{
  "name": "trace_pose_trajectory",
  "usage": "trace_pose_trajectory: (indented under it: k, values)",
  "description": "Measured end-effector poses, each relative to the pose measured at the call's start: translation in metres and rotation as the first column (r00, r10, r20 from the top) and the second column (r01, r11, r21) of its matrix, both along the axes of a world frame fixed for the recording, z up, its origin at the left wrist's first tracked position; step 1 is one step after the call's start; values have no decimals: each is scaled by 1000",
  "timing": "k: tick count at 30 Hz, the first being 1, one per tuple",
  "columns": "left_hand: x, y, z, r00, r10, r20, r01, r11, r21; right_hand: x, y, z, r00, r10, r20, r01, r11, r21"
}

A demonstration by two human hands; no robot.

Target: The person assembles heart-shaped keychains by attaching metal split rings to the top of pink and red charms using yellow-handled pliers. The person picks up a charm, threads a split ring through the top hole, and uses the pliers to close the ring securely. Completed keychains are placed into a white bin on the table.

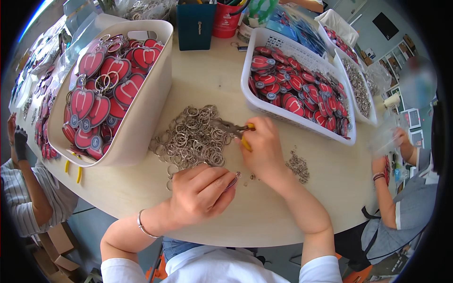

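My left hand (200, 192) is closed with its fingertips pinched around a flat charm (231, 183), of which only a dark reddish edge shows. A small ring (239, 174) appears beside that edge. Metal pliers (231, 128) with yellow handles are gripped in my right hand (262, 148), their jaws at the right side of a heap of silver split rings (191, 139). Right of my right wrist lies a smaller pile of tiny metal rings (297, 169). Whether the pliers' jaws hold a ring, I cannot tell.
A tall cream bin (153, 113) holds red heart-shaped keychains at left; a white basket (302, 124) of similar red charms stands at right. Behind are a dark green holder (194, 28) and a red cup (225, 21). People work at both sides; yellow-handled pliers (79, 175) lie at left.
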State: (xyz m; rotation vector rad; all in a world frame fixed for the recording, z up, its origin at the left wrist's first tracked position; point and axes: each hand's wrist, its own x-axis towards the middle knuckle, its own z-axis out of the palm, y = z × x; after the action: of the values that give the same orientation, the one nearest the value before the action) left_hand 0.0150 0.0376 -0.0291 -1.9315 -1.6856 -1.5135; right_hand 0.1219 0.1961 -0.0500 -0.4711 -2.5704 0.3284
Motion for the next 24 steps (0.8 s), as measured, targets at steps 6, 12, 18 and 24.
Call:
trace_pose_trajectory:
  k: [6,12,18,24]
  values:
    - [3,2,-6,1000,13,28,-14,999,43,22,-6,43,995,-61,-78,7,830,-557]
    - [6,0,-7,999,-21,29,20,999,41,40,-26,77,983,-41,-178,-106,663,-741]
    - [6,-3,-5,1000,-11,-26,13,996,92,49,-42,104,994,4,-108,-84,662,-745]
    - [8,-3,-6,997,4,-78,9,986,168,44,-50,103,989,56,-138,-139,678,-722]
